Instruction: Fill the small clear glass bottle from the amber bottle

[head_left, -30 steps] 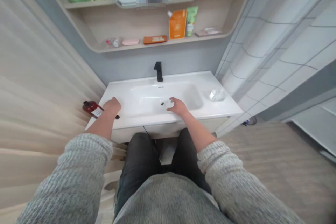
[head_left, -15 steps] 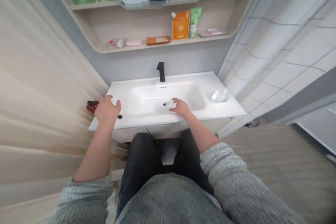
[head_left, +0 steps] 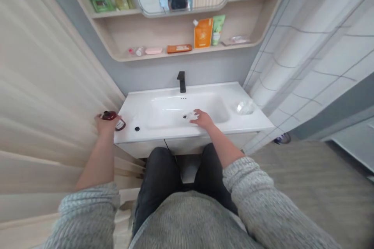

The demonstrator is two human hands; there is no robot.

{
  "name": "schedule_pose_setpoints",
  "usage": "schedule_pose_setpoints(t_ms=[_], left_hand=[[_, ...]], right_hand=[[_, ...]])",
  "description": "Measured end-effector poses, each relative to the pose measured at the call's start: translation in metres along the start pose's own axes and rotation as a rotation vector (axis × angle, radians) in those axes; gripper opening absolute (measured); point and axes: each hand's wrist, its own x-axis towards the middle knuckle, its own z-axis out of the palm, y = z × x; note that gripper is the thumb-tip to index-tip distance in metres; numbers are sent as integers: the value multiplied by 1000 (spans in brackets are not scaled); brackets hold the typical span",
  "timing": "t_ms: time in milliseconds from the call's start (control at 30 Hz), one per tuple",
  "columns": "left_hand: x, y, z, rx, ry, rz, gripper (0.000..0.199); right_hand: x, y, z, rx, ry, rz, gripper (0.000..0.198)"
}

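Observation:
My left hand (head_left: 105, 125) is at the left end of the white counter, its fingers and thumb round a dark red-brown bottle (head_left: 110, 115) with a black cap. Part of the bottle's pale label shows to the right of the hand. Over the sink basin (head_left: 163, 113), my right hand (head_left: 203, 120) is closed on a small clear, whitish object (head_left: 191, 116) near the drain. Its exact kind is too blurred to make out. A small round black cap (head_left: 137, 128) lies on the counter, right of my left hand.
A black faucet (head_left: 181, 81) stands behind the basin. A clear crumpled-looking item (head_left: 245, 107) rests on the counter's right side. The wall shelf (head_left: 152, 29) above holds an orange pouch (head_left: 203, 33), a green tube (head_left: 217, 30) and bottles. A beige curtain (head_left: 52, 85) hangs at left.
My left hand has moved left from the counter's edge and closed round the brown bottle. The right hand stays over the basin with the clear object. The view has shifted slightly.

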Motion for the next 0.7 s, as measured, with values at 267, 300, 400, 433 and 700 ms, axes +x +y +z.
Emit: schedule_pose_setpoints(t_ms=[267,300,400,433,700], left_hand=[[-16,16,6,-124,145,-89,75],[-19,25,8,-128,143,-25,76],[-35,60,22,-151,100,177,79],[-42,73,31,-174,70,238,77],[-104,152,137,-317,-240,515,77]], right_hand=[[0,-1,-2,46,9,-23,75],[0,-1,-1,58,6,-25,75],[1,1,0,104,2,-31,75],[1,2,1,115,4,-33,75],[-2,-3,-3,30,7,-13,78]])
